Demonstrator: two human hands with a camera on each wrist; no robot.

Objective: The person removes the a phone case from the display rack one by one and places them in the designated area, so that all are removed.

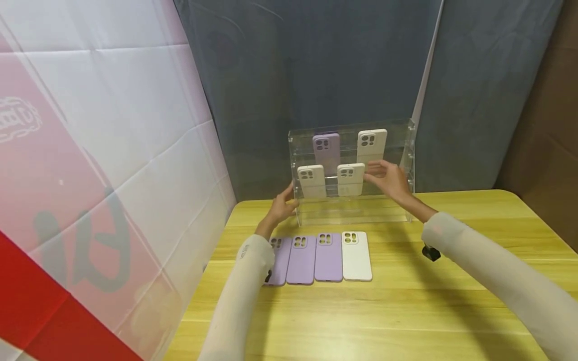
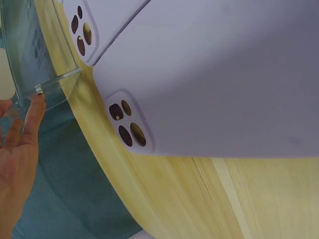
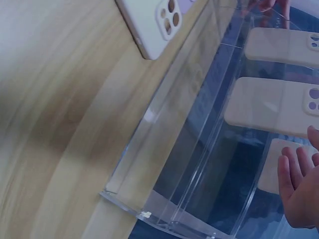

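A clear acrylic rack holds a purple phone case and a white phone case on its upper tier. Two more white cases lean on the tier below, one left and one further right. My left hand grips the rack's left side panel, its thumb at the front corner. At the right edge of the lower right-hand white case is my right hand, fingers fairly straight and fingertips beside the edge. Part of the upper white case is hidden behind this hand.
In front of the rack a row of phone cases lies on the wooden table: purple ones on the left, partly under the left sleeve, and a white one at the right end. A dark curtain hangs behind.
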